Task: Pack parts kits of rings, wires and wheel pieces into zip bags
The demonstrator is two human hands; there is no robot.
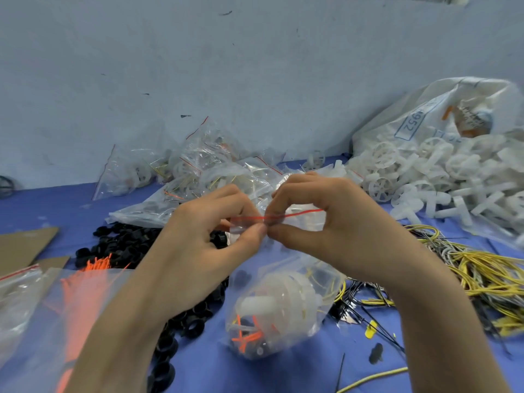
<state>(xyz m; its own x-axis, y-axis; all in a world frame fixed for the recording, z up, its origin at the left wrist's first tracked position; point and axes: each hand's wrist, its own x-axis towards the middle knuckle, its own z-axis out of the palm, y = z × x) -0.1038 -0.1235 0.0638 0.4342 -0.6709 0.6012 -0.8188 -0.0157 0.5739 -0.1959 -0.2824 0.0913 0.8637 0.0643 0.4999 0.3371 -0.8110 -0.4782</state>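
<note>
1. Blue covering lies over the desk, which fills the lower half of the frame and meets a pale wall behind.
2. At the lower left edge lies a clear bag of orange ties, blurred, with a flat piece of cardboard just beyond it.
3. Low in the centre hangs the zip bag, with white wheel pieces, orange bits and some yellow wire inside; its bottom rests on or just above the desk, I cannot tell which.
4. At the bag's top, the left hand and the right hand each pinch the red zip strip between thumb and curled fingers, thumb tips touching in mid-frame.
5. Under and left of the left hand spreads a heap of black rings.
6. At the right, below the right forearm, lies a tangle of yellow wires.
7. Beyond the hands, centre frame, sits a pile of filled bags, leaning toward the wall.
8. At the upper right, loose white wheel pieces spill from a large white sack.
</note>
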